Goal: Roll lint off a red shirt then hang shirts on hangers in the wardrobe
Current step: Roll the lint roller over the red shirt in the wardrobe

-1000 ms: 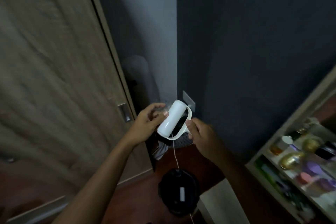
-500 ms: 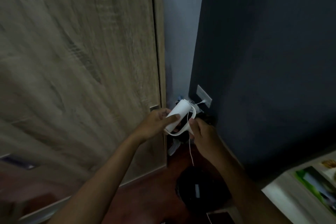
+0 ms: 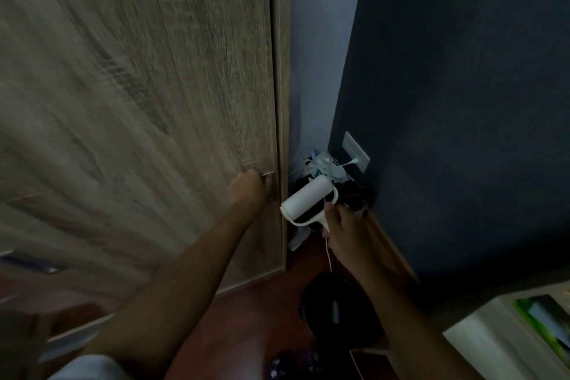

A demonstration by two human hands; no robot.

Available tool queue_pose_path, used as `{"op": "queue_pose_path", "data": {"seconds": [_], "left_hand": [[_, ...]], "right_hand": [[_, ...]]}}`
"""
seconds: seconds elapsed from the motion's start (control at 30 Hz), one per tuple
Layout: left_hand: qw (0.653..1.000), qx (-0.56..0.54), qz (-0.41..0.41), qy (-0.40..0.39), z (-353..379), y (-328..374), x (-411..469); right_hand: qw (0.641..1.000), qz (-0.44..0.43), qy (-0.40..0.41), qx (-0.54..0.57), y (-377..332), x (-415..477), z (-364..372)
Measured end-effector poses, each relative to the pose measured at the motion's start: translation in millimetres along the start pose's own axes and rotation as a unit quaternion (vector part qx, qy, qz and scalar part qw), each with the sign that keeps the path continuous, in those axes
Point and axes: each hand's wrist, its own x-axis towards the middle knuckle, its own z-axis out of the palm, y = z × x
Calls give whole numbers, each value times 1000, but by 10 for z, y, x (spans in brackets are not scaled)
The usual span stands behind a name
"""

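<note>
Head view, sole view available; the left half was motion-blurred.

The left hand [image 3: 249, 191] was at the right edge of the wardrobe door [image 3: 138, 102], fingers curled against the small metal door handle [image 3: 267, 174]. The blur prevented confirming whether they had hold of it.

The right hand [image 3: 342, 231] gripped the grip end of the white lint roller [image 3: 308, 199], thumb laid along the stem. The roller drum stood up and left of that hand, its long axis running from lower left to upper right, just beside the door's edge but apart from it.

No red shirt, other shirt or hanger was in view. The wardrobe was closed.

Judgement: the step in hand was opening the wardrobe, and neither rolling nor hanging had visibly begun. The move turned on the door handle, which lay directly at the left hand, on the door's vertical right edge. The left hand was clearly the nearer, and the right was occupied. The roller so close to that edge risked fouling the door.

Also noted: bagged clutter [image 3: 320, 165] in the corner, a wall socket [image 3: 356, 151] with a white cable [image 3: 328, 253] trailing down, and a dark round device [image 3: 333, 308] on the floor.
</note>
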Motion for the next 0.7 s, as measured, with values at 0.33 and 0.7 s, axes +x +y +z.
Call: {"op": "queue_pose_path", "data": {"seconds": [0.33,0.7], "left_hand": [[995,93,14,38,36,-30,-84],[988,116,-52,89,-76,-410,-253]], "right_hand": [[995,22,-80,57,-23,275,78],[989,-36,-136,42,-129,470,356]]}}
